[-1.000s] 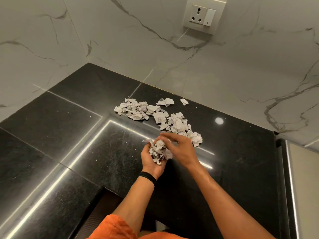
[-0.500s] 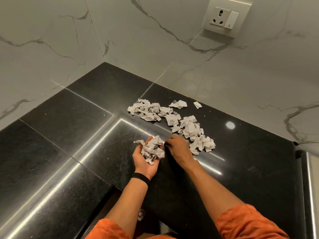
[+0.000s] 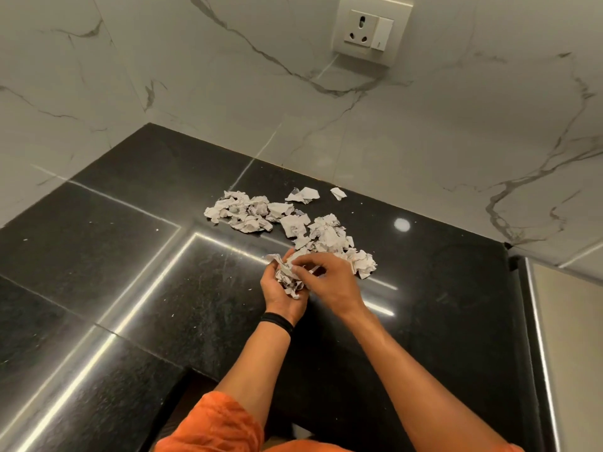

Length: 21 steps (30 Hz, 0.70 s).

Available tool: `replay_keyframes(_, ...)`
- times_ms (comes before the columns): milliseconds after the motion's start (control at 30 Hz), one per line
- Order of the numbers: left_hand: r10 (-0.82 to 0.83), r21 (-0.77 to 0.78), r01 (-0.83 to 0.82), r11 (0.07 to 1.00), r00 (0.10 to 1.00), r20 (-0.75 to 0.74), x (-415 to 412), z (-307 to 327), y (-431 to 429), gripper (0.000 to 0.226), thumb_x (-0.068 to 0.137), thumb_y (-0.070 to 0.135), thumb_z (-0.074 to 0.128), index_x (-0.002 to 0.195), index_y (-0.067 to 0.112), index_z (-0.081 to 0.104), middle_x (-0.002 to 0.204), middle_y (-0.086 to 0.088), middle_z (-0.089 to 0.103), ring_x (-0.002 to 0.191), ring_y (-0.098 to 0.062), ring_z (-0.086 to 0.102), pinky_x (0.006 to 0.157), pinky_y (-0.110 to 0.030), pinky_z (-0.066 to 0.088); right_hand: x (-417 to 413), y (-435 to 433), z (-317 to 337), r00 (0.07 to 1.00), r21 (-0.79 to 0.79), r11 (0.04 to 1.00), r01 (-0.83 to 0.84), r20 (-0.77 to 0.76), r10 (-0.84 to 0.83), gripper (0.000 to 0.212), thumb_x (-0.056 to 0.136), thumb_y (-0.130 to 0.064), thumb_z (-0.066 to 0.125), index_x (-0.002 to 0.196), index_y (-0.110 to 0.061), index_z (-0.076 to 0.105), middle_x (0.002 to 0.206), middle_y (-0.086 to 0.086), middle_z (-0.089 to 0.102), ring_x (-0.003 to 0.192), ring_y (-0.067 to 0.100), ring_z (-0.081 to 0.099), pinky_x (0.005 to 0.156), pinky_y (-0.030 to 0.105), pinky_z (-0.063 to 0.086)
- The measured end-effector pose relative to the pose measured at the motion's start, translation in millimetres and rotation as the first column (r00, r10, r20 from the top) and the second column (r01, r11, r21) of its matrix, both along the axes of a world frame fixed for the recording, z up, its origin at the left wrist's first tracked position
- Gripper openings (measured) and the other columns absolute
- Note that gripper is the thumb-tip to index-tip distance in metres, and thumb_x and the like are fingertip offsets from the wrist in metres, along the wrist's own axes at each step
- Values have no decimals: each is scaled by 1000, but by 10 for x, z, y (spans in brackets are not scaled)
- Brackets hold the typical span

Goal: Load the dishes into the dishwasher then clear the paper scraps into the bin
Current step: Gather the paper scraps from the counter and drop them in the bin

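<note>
Crumpled white paper scraps [image 3: 323,234] lie scattered in a band on the black counter [image 3: 130,256], from a left cluster [image 3: 241,213] to a clump at the right [image 3: 362,264]. My left hand [image 3: 280,293] is cupped palm up and holds a bunch of gathered scraps [image 3: 288,275]. My right hand [image 3: 329,278] reaches over it, and its fingertips pinch a scrap down onto that bunch. No dishwasher, dishes or bin are in view.
White marbled walls meet at the counter's back corner. A wall socket with a switch [image 3: 368,32] sits high on the back wall. The counter's front edge has a notch [image 3: 192,373] in front of me. A pale surface [image 3: 574,337] adjoins the counter's right edge.
My right hand went out to the pile beside the left hand and has come back over my left palm with another scrap. The left hand has stayed cupped with its bunch.
</note>
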<state>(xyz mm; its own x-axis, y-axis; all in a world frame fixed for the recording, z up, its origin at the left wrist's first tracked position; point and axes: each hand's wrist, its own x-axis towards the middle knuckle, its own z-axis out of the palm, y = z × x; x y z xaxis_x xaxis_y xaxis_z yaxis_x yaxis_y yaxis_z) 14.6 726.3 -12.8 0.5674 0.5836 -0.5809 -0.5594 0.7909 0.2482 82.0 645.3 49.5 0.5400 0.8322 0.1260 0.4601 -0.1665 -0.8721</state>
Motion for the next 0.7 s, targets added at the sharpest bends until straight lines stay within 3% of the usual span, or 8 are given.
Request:
replay_keyframes(67,-15,-3,15,1000,1000,17,44,31,-24,46,103,38,36,121,7,66,101,-19,73,88,-32,74,73,-42,61,30,-47,9,1000,-16,1000,7,19,-7,13,88,-18,77,100,-20,80,85,-26,68,87,-9,64,76,10,47)
replay_keyframes(167,2,-30,-1,1000,999,44,76,30,-43,47,103,39,37,125,8,65,125,-22,67,110,-34,67,92,-44,54,223,-141,-47,975,30,977,212,-78,-209,11,92,-19,73,101,-20,79,93,-16,74,88,0,67,79,19,53)
replay_keyframes(267,24,-49,-22,999,999,44,52,1,-53,49,103,38,37,129,7,64,130,-23,65,122,-36,60,98,-44,50,489,-267,-185,940,-115,933,341,25,-340,12,93,-19,70,102,-22,77,96,-14,74,89,1,67,85,29,57)
replay_keyframes(333,28,-52,-26,998,999,34,22,-32,-39,48,103,38,37,126,6,66,129,-23,65,121,-35,60,95,-44,51,556,-346,-284,950,-254,917,307,144,-278,17,93,-18,69,107,-22,76,101,-10,73,90,5,66,87,31,56)
replay_keyframes(433,22,-50,-21,999,1000,12,2,-57,-23,47,102,38,38,122,7,67,128,-22,66,118,-35,62,95,-44,51,467,-394,-467,953,-401,900,170,299,-47,28,93,-22,69,120,-19,71,110,-2,69,98,14,63,84,26,46)
replay_keyframes(533,13,-50,-13,999,1000,10,-10,-63,-19,46,103,38,38,119,7,69,123,-22,68,114,-35,64,94,-44,52,366,-406,-600,906,-387,910,146,423,35,26,95,-22,66,119,-17,72,107,0,66,99,19,59,85,31,48)
replay_keyframes(700,3,-25,-3,1000,1000,-16,-15,-92,-2,46,103,38,38,115,7,70,118,-21,71,114,-33,64,96,-44,50,375,-546,-595,873,-384,913,135,482,73,15,97,-23,62,102,-16,74,97,-3,67,90,14,59,83,35,53)
